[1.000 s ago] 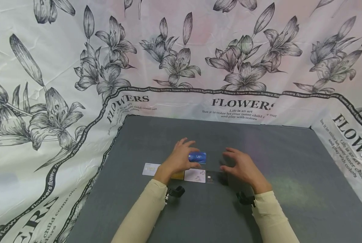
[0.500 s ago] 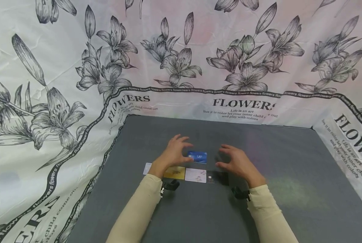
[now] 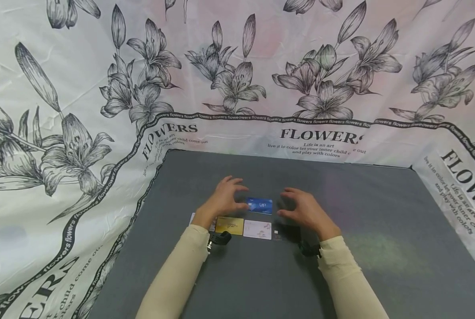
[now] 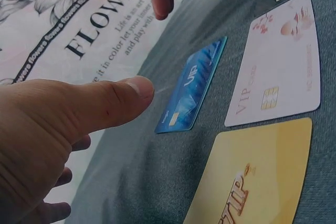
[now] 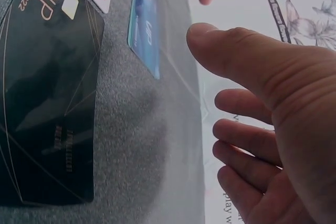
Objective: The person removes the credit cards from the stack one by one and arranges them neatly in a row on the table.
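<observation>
The left grip (image 3: 221, 197) blots out most of the white card (image 3: 192, 216), just slivers peeking past! And the dark card (image 5: 52, 103), its print far too small in the head view, gets clipped by the right wrist view's left edge. Over in the left wrist view, the gold card (image 4: 257, 166) runs off the bottom! Right wrist view: the blue card (image 5: 143, 24) loses its upper end, sliced at the top. Both sleeves (image 3: 173, 274) vanish below the head view's edge!
</observation>
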`<state>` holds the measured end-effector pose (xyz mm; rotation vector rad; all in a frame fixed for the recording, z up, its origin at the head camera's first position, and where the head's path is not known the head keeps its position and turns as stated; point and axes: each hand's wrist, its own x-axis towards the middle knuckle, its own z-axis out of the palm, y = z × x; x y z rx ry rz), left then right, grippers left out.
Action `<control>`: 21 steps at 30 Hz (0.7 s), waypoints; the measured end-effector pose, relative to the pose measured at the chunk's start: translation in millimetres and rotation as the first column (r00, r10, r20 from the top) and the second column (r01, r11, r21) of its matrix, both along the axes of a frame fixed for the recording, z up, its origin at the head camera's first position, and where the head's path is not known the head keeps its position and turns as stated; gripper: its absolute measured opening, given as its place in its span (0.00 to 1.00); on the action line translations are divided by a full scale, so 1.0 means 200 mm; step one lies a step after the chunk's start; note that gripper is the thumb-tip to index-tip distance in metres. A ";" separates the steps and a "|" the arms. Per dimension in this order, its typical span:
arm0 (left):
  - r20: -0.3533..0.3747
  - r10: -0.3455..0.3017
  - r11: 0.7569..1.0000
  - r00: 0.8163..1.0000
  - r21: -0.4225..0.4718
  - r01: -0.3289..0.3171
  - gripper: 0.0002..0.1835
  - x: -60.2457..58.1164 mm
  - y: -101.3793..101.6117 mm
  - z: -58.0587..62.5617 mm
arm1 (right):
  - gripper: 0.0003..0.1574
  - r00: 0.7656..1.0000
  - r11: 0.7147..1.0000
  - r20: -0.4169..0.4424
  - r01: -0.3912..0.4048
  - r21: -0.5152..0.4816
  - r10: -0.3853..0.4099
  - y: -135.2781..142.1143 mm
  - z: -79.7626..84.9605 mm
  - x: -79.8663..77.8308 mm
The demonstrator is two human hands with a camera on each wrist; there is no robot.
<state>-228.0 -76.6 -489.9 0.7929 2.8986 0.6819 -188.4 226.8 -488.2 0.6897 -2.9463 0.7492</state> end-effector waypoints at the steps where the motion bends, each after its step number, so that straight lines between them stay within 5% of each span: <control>1: 0.000 -0.001 1.000 1.000 -0.004 0.001 0.32 0.00 0.00 0.00 | 0.39 1.000 1.000 0.003 -0.001 0.000 0.001 0.00 0.00 0.00; 21: 0.073 0.005 1.000 0.997 -0.026 -0.003 0.33 -0.04 0.00 -0.09 | 0.39 0.999 0.999 0.035 -0.031 0.011 0.031 -0.09 -0.08 -0.09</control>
